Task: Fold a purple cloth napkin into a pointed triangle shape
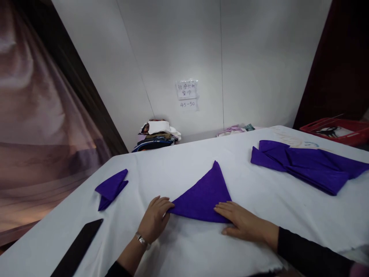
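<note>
Head view, purple cloth [203,198], smooth, triangular; white tablecloth [155,173], creased

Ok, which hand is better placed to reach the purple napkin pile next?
Probably your right hand: it rests on the triangular napkin near its right corner, closer to the napkin pile. Your left hand touches the left corner, farther away.

Left hand [155,217] perhaps pinching; right hand [242,221] palm down; 2 forearms [131,254] converging.
</note>
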Tool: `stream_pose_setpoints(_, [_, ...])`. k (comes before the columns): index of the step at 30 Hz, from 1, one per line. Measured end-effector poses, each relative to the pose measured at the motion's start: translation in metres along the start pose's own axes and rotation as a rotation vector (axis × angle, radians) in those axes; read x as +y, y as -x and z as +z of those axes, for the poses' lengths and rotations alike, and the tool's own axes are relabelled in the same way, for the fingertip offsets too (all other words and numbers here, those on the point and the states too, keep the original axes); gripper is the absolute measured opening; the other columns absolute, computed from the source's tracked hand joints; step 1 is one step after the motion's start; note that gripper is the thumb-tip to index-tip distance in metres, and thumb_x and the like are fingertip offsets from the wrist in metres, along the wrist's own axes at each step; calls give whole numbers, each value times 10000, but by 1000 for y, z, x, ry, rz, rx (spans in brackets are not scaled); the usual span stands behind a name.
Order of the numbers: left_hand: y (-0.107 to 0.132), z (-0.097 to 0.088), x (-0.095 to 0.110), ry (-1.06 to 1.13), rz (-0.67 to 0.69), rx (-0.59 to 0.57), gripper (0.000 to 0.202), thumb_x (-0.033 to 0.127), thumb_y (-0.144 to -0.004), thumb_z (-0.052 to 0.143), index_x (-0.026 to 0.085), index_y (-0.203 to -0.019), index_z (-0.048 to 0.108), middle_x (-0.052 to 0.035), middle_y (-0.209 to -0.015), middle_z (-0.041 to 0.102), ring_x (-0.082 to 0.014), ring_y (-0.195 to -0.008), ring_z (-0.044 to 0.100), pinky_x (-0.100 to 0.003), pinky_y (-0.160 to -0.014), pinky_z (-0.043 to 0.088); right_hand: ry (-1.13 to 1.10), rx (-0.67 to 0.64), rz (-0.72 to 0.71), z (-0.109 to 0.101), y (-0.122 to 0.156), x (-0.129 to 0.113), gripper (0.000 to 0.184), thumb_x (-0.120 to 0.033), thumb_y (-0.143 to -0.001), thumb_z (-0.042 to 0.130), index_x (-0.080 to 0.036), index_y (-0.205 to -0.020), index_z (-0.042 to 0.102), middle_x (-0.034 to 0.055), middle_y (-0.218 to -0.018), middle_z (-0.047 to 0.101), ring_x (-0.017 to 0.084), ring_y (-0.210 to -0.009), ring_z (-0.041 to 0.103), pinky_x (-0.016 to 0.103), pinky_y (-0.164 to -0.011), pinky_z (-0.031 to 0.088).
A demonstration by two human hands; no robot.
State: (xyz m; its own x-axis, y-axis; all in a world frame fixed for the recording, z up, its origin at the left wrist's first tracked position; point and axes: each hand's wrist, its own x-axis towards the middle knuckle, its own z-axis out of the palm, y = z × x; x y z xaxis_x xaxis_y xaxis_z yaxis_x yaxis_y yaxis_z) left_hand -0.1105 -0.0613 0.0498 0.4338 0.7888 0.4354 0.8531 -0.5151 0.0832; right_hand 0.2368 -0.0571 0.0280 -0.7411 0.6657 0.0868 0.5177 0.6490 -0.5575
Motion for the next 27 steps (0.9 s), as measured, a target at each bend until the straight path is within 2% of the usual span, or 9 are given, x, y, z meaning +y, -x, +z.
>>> stream_pose_setpoints(4, [-6, -32, 18, 58, 44, -72, 286, 125, -749, 460, 262, -947, 614, -9, -907, 690, -200, -978, 602, -482, -991, 355, 110, 89, -8, 10, 23, 17, 479, -295, -885, 429, -261, -1361, 389, 59, -1367, 453, 232, -1273, 376, 440, -1082, 260])
stream_pose_setpoints(7, [-19, -55, 31, 176, 14, -128, 224, 151, -755, 479, 260, -883, 626, 1, -876, 681, -185, -927, 605, -458, -994, 350, 163, 192, -35, 17, 35, 27, 439, -243, -901, 380, -279, -1336, 422, 52, -1324, 502, 220, -1225, 438, 442, -1066, 294])
stream_pose_setpoints(9, [-35, -65, 35, 308, -67, -153, 160, 189, -759, 507, 243, -835, 637, -1, -841, 676, -179, -863, 608, -405, -919, 417, 183, 266, -45, 21, 40, 29, 425, -217, -901, 371, -284, -1314, 447, 63, -1269, 549, 224, -1170, 485, 453, -1035, 332])
stream_pose_setpoints(12, [-70, -67, 29, 589, -269, -186, 120, 269, -730, 586, 207, -811, 650, -5, -762, 664, -162, -724, 601, -295, -691, 487, 161, 354, -3, 23, 43, 28, 412, -197, -892, 377, -280, -1283, 476, 87, -1156, 609, 238, -1053, 548, 449, -932, 422])
stream_pose_setpoints(15, [-112, -52, 19, 860, -417, -122, 242, 312, -636, 690, 190, -840, 649, 7, -744, 651, -145, -683, 587, -259, -636, 472, 115, 385, 93, 25, 44, 26, 404, -217, -884, 402, -284, -1276, 476, 92, -1067, 634, 242, -947, 580, 434, -839, 471])
stream_pose_setpoints(17, [-141, -35, 15, 991, -475, -101, 340, 301, -586, 732, 188, -893, 642, 18, -737, 640, -130, -677, 579, -250, -642, 459, 86, 405, 148, 27, 46, 25, 398, -230, -879, 416, -278, -1269, 481, 89, -1032, 642, 240, -910, 588, 424, -812, 483])
stream_pose_setpoints(19, [-168, -15, 13, 1081, -542, -130, 410, 275, -555, 752, 187, -936, 631, 25, -724, 629, -114, -657, 571, -240, -630, 449, 57, 432, 179, 29, 47, 26, 390, -228, -876, 419, -262, -1258, 491, 81, -1008, 649, 230, -891, 596, 404, -798, 494])
stream_pose_setpoints(23, [-211, 33, 12, 1068, -630, -202, 493, 188, -523, 769, 182, -992, 619, 6, -756, 638, -105, -605, 565, -228, -558, 431, 0, 474, 213, 35, 48, 31, 387, -241, -878, 417, -250, -1258, 485, 75, -1073, 635, 216, -955, 591, 373, -839, 494])
stream_pose_setpoints(27, [-237, 83, 9, 1019, -723, -274, 551, 110, -499, 771, 149, -1022, 604, -4, -712, 643, -121, -565, 571, -234, -509, 425, -47, 457, 244, 39, 49, 34, 407, -236, -892, 395, -262, -1295, 439, 78, -1130, 614, 208, -999, 580, 368, -866, 488])
